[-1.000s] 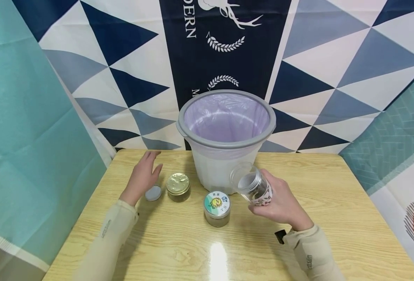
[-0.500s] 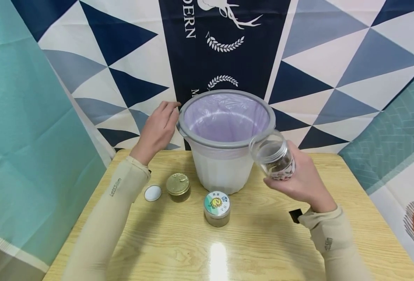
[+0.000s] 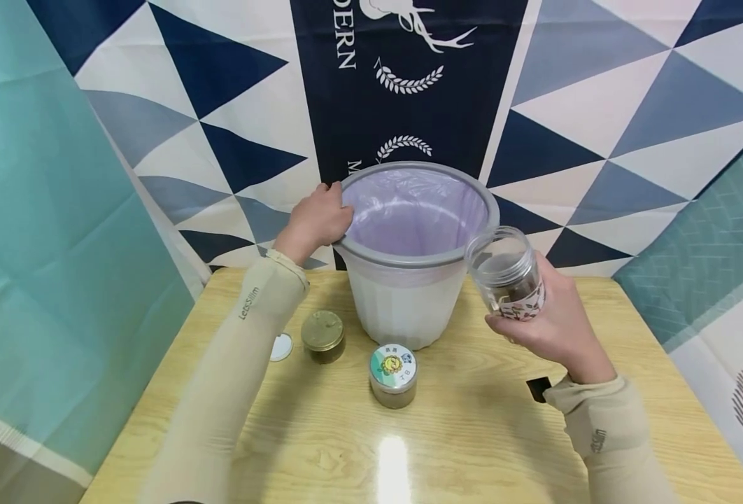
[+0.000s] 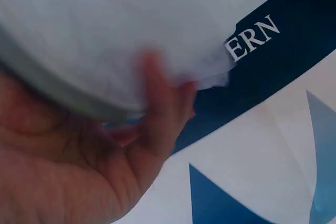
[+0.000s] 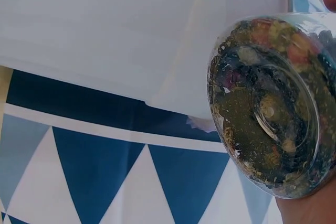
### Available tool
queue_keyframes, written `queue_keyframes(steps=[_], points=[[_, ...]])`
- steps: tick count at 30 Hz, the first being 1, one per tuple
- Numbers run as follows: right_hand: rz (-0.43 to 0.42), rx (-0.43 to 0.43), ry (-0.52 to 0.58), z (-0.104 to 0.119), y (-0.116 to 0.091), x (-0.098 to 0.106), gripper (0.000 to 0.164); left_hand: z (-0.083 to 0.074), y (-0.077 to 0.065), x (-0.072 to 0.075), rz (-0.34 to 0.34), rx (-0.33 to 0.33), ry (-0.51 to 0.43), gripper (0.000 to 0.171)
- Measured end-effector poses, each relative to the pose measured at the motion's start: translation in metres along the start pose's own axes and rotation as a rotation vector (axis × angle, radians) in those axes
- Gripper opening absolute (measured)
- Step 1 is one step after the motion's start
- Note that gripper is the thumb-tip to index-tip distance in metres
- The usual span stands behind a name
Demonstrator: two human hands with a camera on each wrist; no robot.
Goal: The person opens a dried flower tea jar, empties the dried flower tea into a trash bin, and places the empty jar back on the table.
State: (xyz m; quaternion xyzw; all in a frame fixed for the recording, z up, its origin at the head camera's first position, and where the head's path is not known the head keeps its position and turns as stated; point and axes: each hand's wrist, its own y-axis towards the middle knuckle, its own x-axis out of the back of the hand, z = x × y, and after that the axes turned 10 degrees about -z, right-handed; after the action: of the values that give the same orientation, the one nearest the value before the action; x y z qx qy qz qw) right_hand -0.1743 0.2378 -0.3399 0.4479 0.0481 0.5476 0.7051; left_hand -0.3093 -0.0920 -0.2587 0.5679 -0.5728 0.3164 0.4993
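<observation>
My left hand (image 3: 320,215) grips the left edge of a white trash bin (image 3: 403,301) that has a grey rim and a purple liner. In the left wrist view, blurred fingers (image 4: 157,93) curl at the bin's rim (image 4: 79,100). My right hand (image 3: 554,318) holds a clear plastic jar (image 3: 505,269) with a floral band. The jar is lidless and leans toward the bin, its mouth near the right side of the rim. Through its base in the right wrist view, dark dried bits and reddish pieces (image 5: 268,114) show.
A gold-lidded tin (image 3: 322,336) and a jar with a sunflower sticker (image 3: 393,378) stand on the wooden table (image 3: 447,448) before the bin. A small white lid (image 3: 280,347) lies at left, partly behind my sleeve. Patterned cloth (image 3: 245,140) hangs behind.
My left hand has risen from beside the gold-lidded tin to the bin's rim and taken hold. My right hand has lifted the jar up and to the right.
</observation>
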Motion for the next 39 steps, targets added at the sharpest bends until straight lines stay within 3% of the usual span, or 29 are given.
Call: queue_keyframes(steps=[4,9,14,18,23,27,39], points=[[-0.002,-0.01,-0.026,-0.002,-0.003,0.0,0.087,-0.005,0.002,-0.006,0.029,0.027,0.006,0.067],[-0.038,0.008,-0.03,-0.001,0.006,0.006,0.092,-0.007,0.005,-0.006,0.013,0.036,0.008,0.066],[-0.107,0.017,-0.054,0.002,0.027,0.02,0.088,-0.008,0.006,-0.003,0.019,0.032,0.014,0.066],[-0.131,-0.041,-0.141,0.005,0.057,0.034,0.083,-0.008,0.004,-0.003,0.017,0.028,0.012,0.065],[-0.111,-0.065,-0.314,0.008,0.096,0.043,0.075,-0.007,0.003,-0.004,0.006,0.034,-0.007,0.065],[-0.056,-0.057,-0.442,0.007,0.118,0.039,0.075,-0.006,0.003,-0.005,-0.005,0.038,-0.014,0.065],[0.081,0.051,-0.631,-0.016,0.147,0.01,0.075,-0.005,0.002,-0.007,-0.011,0.044,-0.022,0.065]])
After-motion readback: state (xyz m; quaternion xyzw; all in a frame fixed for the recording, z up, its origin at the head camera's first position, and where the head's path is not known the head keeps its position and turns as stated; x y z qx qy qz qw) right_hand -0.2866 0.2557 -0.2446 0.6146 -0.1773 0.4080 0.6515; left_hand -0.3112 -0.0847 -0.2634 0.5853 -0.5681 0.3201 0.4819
